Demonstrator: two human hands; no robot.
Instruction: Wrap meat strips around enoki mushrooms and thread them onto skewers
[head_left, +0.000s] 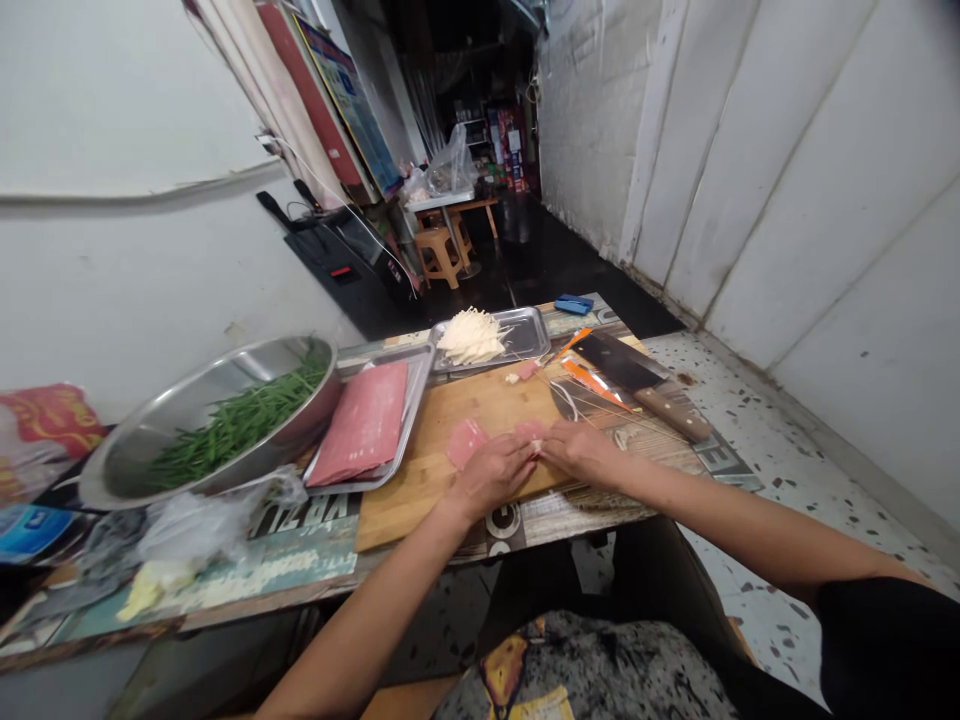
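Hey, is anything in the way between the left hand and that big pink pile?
Only low things: a loose pink slice lies flat on the cutting board right by the left hand, then the tray's raised rim borders the pink pile. Nothing tall shows between.

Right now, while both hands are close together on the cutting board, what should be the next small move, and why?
Probably roll the small pink slice snugly around the pale bit at its near edge. The left hand and right hand have their fingertips there, and a pink bundle with a pale end, apparently rolled, lies farther away.
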